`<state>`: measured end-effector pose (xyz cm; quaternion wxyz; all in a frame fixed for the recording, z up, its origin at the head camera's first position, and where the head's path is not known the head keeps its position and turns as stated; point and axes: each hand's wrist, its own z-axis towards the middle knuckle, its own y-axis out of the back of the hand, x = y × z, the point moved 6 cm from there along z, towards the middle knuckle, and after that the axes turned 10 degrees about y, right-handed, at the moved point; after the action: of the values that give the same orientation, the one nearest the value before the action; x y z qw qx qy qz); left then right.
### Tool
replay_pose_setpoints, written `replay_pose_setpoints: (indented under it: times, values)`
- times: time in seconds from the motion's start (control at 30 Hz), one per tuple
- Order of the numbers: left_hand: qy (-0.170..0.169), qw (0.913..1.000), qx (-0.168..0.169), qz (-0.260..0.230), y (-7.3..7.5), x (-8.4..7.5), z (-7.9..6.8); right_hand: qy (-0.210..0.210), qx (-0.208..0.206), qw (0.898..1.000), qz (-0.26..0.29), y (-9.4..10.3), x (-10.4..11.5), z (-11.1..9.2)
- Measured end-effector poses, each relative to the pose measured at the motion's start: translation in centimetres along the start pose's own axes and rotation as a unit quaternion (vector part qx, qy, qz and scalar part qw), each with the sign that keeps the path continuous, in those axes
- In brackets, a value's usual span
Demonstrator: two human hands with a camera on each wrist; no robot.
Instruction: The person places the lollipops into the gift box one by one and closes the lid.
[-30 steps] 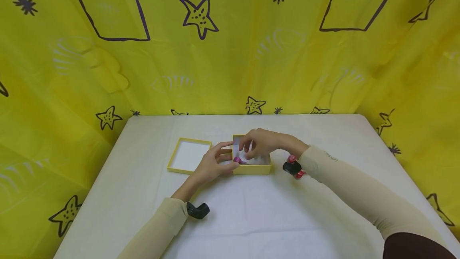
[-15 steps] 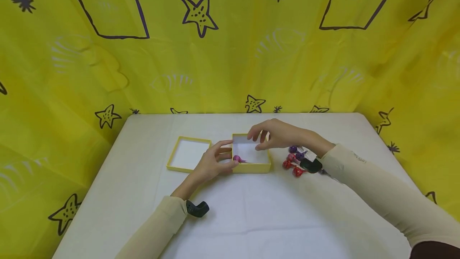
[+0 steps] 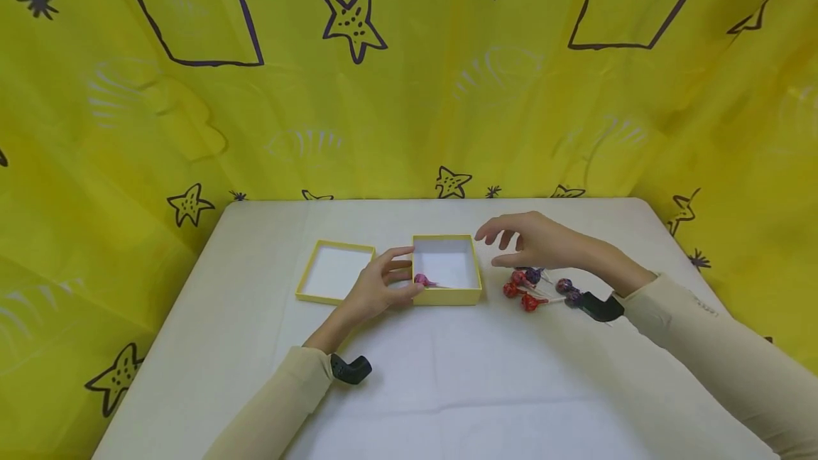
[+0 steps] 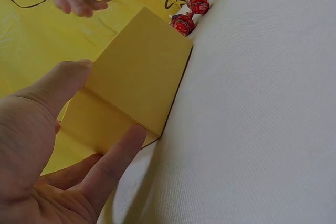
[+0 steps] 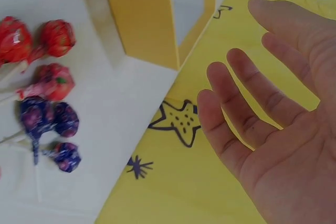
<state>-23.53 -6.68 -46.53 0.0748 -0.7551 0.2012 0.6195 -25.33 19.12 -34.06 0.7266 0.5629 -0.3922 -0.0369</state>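
A yellow box (image 3: 447, 297) with a white inside stands uncovered mid-table, and a pinkish-purple lollipop (image 3: 423, 280) lies in its front left part. My left hand (image 3: 375, 288) grips the left end of the box, thumb near the front corner and fingers along the side; the left wrist view shows thumb and fingertips against the yellow walls (image 4: 142, 72). My right hand (image 3: 540, 240), holding nothing, hovers to the right of the box with fingers loosely bent. Below it on the cloth lie several wrapped lollipops, red ones (image 3: 530, 302) and dark purple ones (image 5: 65, 156).
The box's yellow-edged lid (image 3: 335, 272) lies to the left with its white inside up. A white cloth covers the table (image 3: 447, 375). Behind it hangs a yellow curtain (image 3: 409, 91) with starfish drawings.
My right hand has come up out of the box and moved right, over the lollipops, uncovering the lollipop inside. My left hand stays at the box.
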Motion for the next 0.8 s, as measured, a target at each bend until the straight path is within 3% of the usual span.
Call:
replay_pose_setpoints:
  times: [0.17, 0.57, 0.8]
  values:
    - [-0.002, 0.9999, -0.005, 0.01, 0.1, -0.1, 0.0, -0.024, -0.009, 1.0, 0.004, 0.1, -0.8, -2.3]
    - [0.005, 0.9999, -0.005, 0.012, 0.2, 0.1, 0.0, -0.02, -0.047, 0.999, -0.011, -0.5, -2.0, -6.5]
    - [0.001, 0.9999, -0.004, 0.012, 0.2, 0.0, 0.0, -0.021, -0.075, 0.997, -0.022, -1.8, -3.8, -9.5]
